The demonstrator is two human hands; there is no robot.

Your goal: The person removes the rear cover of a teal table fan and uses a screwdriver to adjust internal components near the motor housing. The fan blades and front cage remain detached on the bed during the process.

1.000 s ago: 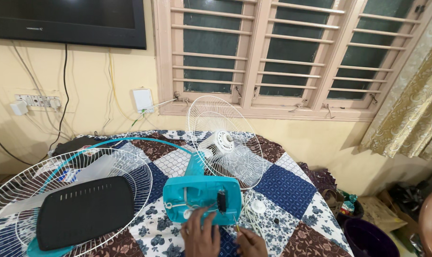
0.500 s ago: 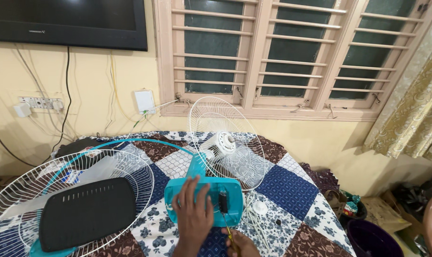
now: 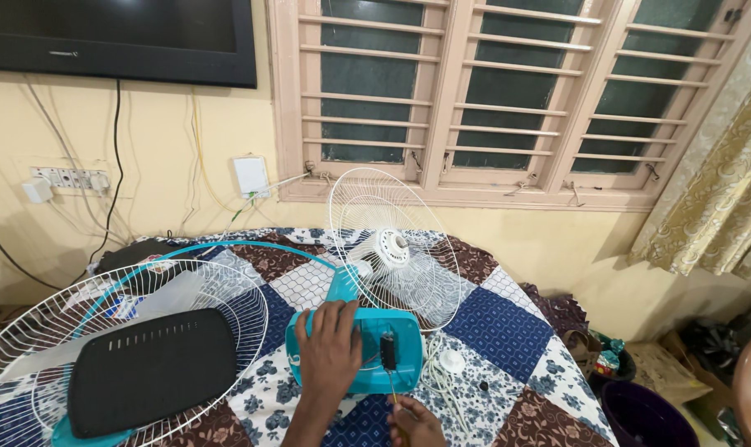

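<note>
Head view: turquoise plastic fan base (image 3: 367,352), rectangular, lying near centre.
Left hand (image 3: 330,352): laid open on it.
Right hand (image 3: 417,424): closed around thin screwdriver (image 3: 389,368).

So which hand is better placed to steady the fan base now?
Probably left hand: it lies flat on the teal base, while the right hand holds a thin tool at its near edge.

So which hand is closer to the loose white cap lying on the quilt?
Right. The right hand sits at the quilt's near edge, just left of the white cap, holding a screwdriver. The left hand lies flat on the teal fan base, farther left.
</note>
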